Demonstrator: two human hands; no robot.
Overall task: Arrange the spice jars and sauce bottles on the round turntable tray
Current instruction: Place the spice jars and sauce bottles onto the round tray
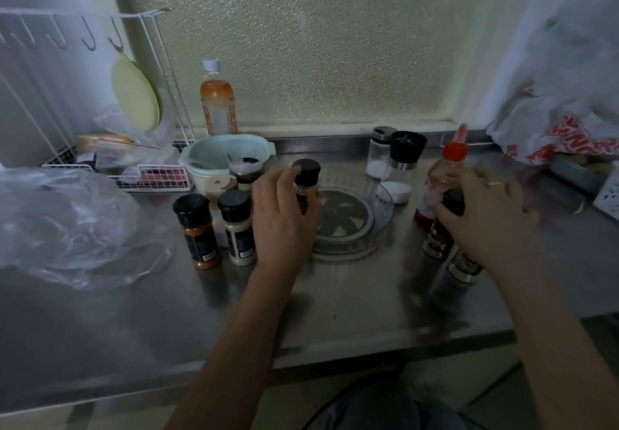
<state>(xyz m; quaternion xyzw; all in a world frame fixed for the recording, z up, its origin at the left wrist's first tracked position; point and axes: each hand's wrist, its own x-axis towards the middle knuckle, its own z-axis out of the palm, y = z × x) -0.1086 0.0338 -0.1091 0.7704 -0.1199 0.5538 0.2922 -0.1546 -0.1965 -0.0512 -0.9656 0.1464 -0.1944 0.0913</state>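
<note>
- The round clear turntable tray [382, 215] sits on the steel counter [335, 302] below the frosted window [318, 44]; nothing stands on its ribbed centre.
- The left hand [281, 218] is at the tray's left edge, fingers curled round a black-capped spice jar [305, 181] held upright at the rim.
- Left of the tray stand two more black-capped jars: one with orange-brown powder [198, 232] and, nearer the tray, one with pale powder [238, 227].
- Behind those, a small jar [244, 171] stands against a mint bowl [221, 158].
- Behind the tray's right side are two clear shakers holding white grains, one silver-topped [380, 153] and one black-topped [402, 168].
- The right hand [485, 215] is right of the tray, wrapped over a dark sauce bottle [445, 228]; motion blur hides the exact grip.
- A red-capped sauce bottle [445, 175] stands just behind that hand, and another dark bottle [464, 267] shows beneath it.
</note>
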